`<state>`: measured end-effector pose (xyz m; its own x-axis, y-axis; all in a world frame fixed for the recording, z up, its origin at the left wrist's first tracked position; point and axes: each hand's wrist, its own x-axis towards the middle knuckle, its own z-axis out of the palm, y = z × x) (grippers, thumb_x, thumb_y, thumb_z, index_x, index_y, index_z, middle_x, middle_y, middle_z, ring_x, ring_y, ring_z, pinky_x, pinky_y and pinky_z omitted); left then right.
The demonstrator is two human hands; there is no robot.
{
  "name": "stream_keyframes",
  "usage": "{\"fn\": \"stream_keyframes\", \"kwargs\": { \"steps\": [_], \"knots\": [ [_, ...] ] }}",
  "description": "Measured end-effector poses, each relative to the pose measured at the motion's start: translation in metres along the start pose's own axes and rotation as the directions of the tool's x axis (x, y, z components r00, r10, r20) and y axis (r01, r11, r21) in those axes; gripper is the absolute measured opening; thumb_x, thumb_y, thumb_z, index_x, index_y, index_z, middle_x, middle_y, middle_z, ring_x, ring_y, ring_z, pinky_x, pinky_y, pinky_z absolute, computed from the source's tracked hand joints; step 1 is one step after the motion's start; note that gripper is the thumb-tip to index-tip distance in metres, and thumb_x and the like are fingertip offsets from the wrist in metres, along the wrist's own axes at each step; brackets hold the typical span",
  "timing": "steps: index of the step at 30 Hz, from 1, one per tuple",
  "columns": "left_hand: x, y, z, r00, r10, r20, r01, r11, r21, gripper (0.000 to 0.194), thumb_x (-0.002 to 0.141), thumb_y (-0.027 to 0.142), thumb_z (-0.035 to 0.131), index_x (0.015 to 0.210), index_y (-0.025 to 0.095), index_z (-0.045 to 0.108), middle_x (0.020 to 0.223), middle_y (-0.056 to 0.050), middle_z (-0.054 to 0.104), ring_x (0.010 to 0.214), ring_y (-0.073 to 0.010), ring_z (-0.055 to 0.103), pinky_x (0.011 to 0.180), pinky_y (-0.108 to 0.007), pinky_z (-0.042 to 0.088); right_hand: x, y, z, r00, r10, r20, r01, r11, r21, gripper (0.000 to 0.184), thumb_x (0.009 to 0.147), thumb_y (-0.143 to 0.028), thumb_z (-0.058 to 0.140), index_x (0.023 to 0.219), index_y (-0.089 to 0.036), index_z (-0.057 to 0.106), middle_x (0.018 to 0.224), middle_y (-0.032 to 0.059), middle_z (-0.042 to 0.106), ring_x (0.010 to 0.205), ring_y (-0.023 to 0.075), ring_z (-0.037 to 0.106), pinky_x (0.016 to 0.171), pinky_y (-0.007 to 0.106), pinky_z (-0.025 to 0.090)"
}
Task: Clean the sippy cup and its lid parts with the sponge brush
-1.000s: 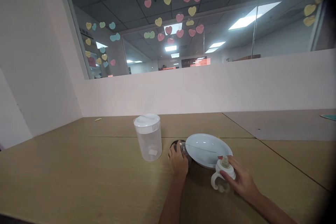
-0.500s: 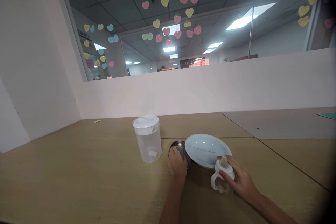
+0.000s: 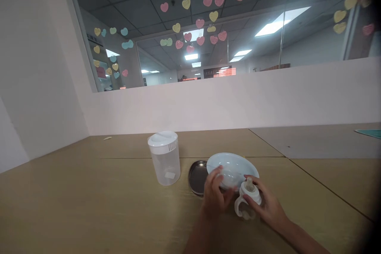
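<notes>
My right hand [image 3: 268, 205] grips a small white baby bottle [image 3: 246, 202] with side handles and a teat, standing upright on the wooden table [image 3: 89, 202]. My left hand [image 3: 214, 195] holds a clear dome-shaped cap [image 3: 226, 177] just left of the bottle's teat. Behind both hands lies a pale blue plate [image 3: 235, 163]. A round metal dish [image 3: 196, 171] sits on the table to the plate's left, now uncovered.
A translucent plastic jug with a white lid [image 3: 164, 158] stands left of the dish. A low white partition wall [image 3: 238, 95] runs along the table's far edge, with a glass pane and heart stickers above. A teal item [image 3: 369, 132] lies at the far right.
My left hand has left the metal dish and moved right toward the bottle, carrying the clear cap. My right hand keeps its grip on the bottle, shifted slightly left.
</notes>
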<state>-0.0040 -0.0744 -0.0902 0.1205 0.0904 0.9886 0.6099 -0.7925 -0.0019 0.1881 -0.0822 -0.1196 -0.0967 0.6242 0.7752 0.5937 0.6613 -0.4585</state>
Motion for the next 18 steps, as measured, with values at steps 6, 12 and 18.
{"fn": "stream_keyframes", "kwargs": {
  "steps": [6,12,18],
  "knots": [
    [0.000,0.019,0.009,0.978,0.167,0.126,-0.147,0.977,-0.151,0.047,0.087,0.033,0.051,0.125,0.017,0.029,0.116,-0.018,0.055,0.114,-0.0234,0.055,0.086,-0.039,0.056,-0.005,0.003,0.003,0.999,-0.018,-0.033,0.018,1.000,0.001,0.056,0.078,-0.038,0.055,0.128,-0.018,0.036,0.112,0.0130,0.060,0.097,0.0236,0.062,0.077,0.034,0.054],
    [0.000,0.019,0.009,0.974,0.140,0.178,-0.109,0.979,-0.173,0.049,0.087,0.030,0.051,0.128,0.014,0.028,0.119,-0.019,0.055,0.117,-0.0238,0.052,0.088,-0.040,0.054,-0.008,-0.005,0.002,0.992,-0.102,-0.077,0.096,0.992,-0.078,0.064,0.081,-0.035,0.051,0.137,-0.019,0.024,0.122,0.0135,0.056,0.106,0.0243,0.059,0.082,0.035,0.053],
    [0.005,0.024,0.008,0.949,0.110,0.295,-0.058,0.982,-0.179,0.052,0.087,0.031,0.049,0.131,0.014,0.026,0.126,-0.020,0.050,0.121,-0.0258,0.048,0.090,-0.040,0.052,-0.006,-0.014,-0.001,0.977,-0.198,-0.079,0.179,0.963,-0.201,0.065,0.083,-0.030,0.046,0.141,-0.025,0.018,0.131,0.0105,0.051,0.111,0.0245,0.057,0.082,0.035,0.053]
  ]
}}
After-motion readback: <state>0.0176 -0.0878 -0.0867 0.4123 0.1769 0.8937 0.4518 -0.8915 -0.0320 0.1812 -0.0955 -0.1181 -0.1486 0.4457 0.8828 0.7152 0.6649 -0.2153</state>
